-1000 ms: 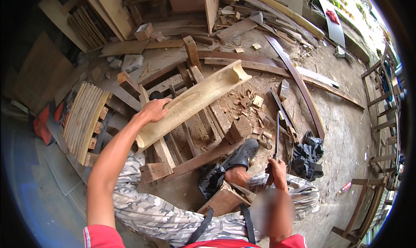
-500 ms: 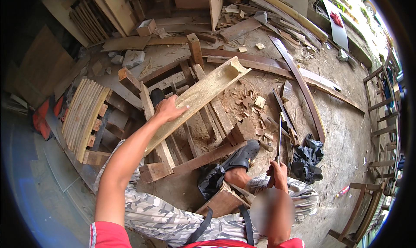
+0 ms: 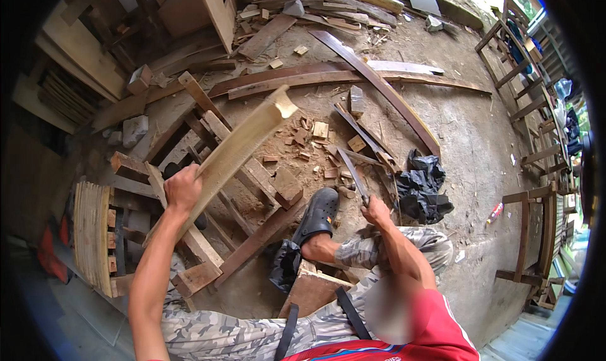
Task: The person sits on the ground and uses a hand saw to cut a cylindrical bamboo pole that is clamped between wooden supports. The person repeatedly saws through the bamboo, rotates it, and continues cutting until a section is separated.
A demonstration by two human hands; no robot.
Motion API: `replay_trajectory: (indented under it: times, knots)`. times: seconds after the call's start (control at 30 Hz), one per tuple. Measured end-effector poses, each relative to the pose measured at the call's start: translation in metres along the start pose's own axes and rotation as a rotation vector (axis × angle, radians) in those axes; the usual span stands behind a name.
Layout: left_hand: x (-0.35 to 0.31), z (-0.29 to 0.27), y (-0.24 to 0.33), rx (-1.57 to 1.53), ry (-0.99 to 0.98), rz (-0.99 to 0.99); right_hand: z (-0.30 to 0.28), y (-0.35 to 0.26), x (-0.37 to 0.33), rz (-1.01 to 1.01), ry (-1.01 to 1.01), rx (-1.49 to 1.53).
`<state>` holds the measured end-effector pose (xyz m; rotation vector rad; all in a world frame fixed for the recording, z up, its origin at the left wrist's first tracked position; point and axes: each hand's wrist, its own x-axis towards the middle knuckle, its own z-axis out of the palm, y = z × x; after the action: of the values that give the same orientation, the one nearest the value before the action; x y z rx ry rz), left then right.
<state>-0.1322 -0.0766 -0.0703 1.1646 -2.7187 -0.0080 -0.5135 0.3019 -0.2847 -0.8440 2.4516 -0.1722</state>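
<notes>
A long pale piece of wood with a hollowed trough (image 3: 243, 143) slants over a low rack of wooden beams (image 3: 205, 257). My left hand (image 3: 183, 187) is closed around its left edge, and the fingers are partly hidden. The wood's far end looks slightly blurred. Over by the right knee, my right hand (image 3: 377, 209) grips the handle of a long-bladed knife (image 3: 353, 175). Its grey metal blade points up and away, apart from the wood. Most of the handle is covered by my fingers.
Wood chips and offcuts (image 3: 309, 137) litter the ground beyond my dark clog (image 3: 320, 213). A crumpled black plastic bag (image 3: 421, 187) lies right of the knife. Long planks (image 3: 385, 96) cross farther off. Slatted wood (image 3: 93, 235) stands at the left, wooden frames (image 3: 533, 235) at the right.
My left hand has gone from lying on the hollowed wood to gripping its edge. The knife has swung to point up and left, and my right hand has risen. The view has shifted right.
</notes>
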Motion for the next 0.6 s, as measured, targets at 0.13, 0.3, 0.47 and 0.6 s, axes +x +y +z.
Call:
replay_trajectory:
  times: [0.13,0.3,0.47,0.6]
  knots:
    - [-0.017,-0.005,-0.003,0.065,0.156,0.249,0.035,0.037,0.032,-0.015,-0.229,-0.115]
    - [-0.025,-0.024,0.01,-0.032,0.166,0.285,0.041,0.055,0.072,-0.091,-0.602,-0.323]
    - [-0.036,-0.026,0.022,-0.279,0.075,0.137,0.005,0.051,0.107,0.127,0.068,-0.118]
    - [-0.053,-0.013,0.031,-0.251,-0.101,-0.043,-0.029,0.034,0.127,0.201,0.366,-0.196]
